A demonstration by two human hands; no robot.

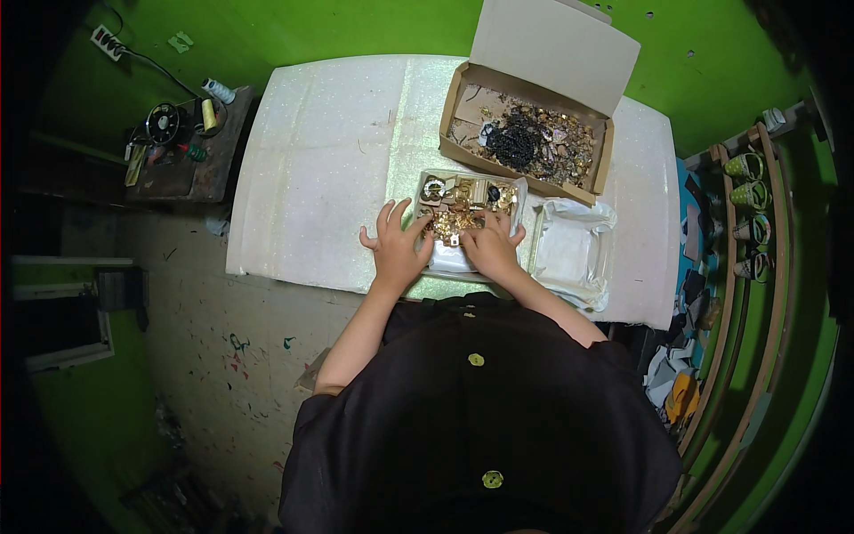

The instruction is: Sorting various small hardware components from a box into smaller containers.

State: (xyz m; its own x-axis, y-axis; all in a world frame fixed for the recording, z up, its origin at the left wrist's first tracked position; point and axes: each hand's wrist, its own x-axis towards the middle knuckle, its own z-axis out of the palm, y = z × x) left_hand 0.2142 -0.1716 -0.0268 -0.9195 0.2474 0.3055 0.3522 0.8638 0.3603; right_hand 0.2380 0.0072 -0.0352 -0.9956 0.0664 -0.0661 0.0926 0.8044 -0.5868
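Note:
On the white tabletop, right in front of me, stands a clear plastic box (433, 266) with several small gold-coloured metal pieces (455, 222) heaped in it. My left hand (400, 254) reaches over the box's left side. Its fingers are spread, with the thumb and index finger at the edge of the heap and nothing visible in them. Over the right side, my right hand (489, 249) is curled with its fingertips down among the pieces. Whatever those fingertips grip is too small to make out. A whitish sheet lies at the box's near end.
Behind the box, an open cardboard box (525, 180) holds black bead strands (513, 145) and mixed trinkets. A clear tray lined with white plastic (569, 250) stands to the right. Farther left is a dark side table (178, 169) with thread spools. A wooden rack (772, 267) runs along the right.

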